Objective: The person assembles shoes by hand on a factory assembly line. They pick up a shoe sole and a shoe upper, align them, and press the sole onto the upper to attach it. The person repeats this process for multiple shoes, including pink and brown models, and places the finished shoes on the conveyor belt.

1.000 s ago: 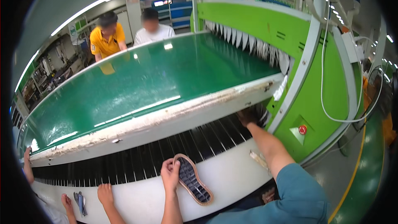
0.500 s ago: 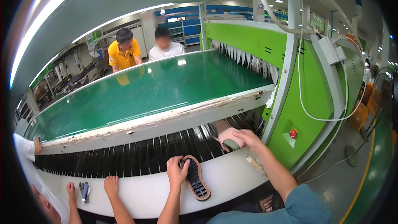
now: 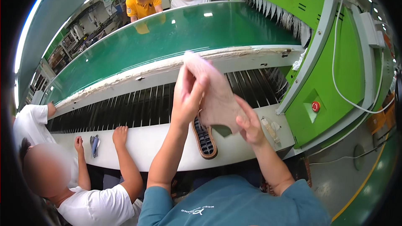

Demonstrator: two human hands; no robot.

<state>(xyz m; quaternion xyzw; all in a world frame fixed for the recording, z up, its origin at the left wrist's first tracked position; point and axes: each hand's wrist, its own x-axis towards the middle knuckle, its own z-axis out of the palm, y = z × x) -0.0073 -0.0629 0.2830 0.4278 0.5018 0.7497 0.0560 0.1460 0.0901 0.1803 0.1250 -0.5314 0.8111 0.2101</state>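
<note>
A pink shoe upper hangs in the air over the ledge, with a greenish part showing in its opening. My left hand is closed on its far, narrow end. At the nearer end, beside the opening, my right hand grips it with thumb and fingers. Below lies a shoe sole on the white ledge. Its black gridded inside faces up within a brown rim, and the upper covers part of it.
Behind the ledge runs a row of dark rollers, under a green conveyor belt. The green machine with its red button stands at right. A co-worker sits close at left, near blue-handled snips. Two people stand across the belt.
The pink upper has come up off the rollers toward me. My left hand has let go of the sole and now holds the upper too. The view has tilted downward.
</note>
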